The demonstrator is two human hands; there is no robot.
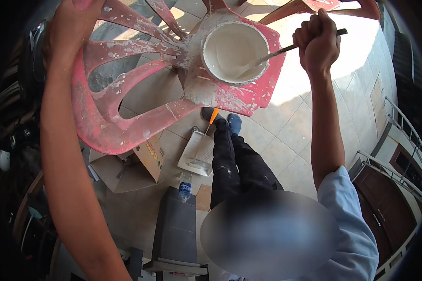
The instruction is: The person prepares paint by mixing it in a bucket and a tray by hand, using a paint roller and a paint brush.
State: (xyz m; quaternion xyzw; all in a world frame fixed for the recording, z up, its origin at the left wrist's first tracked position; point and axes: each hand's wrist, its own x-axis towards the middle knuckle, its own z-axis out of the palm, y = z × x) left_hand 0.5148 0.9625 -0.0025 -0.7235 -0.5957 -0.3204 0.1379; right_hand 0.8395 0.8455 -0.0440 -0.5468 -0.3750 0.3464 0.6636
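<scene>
A round bucket [212, 77] of white paint [227, 49] stands on the seat of a worn red plastic chair [140, 136], which is spattered with dried white. My right hand [316, 42] is closed around a thin stick [286, 48]. Its pale, coated lower end dips into the paint, and its dark upper end sticks out past my fist. At the upper left, my left hand [75, 21] grips the edge of the chair's back. Some of its fingers are hidden or cut off by the frame.
A white paint tray [185, 159] and an orange-handled tool [214, 115] are near my feet. An open cardboard box [147, 159] lies left of them. A plastic bottle [185, 187] is by a dark grey box-like object [176, 229]. Another red chair [290, 11] stands behind.
</scene>
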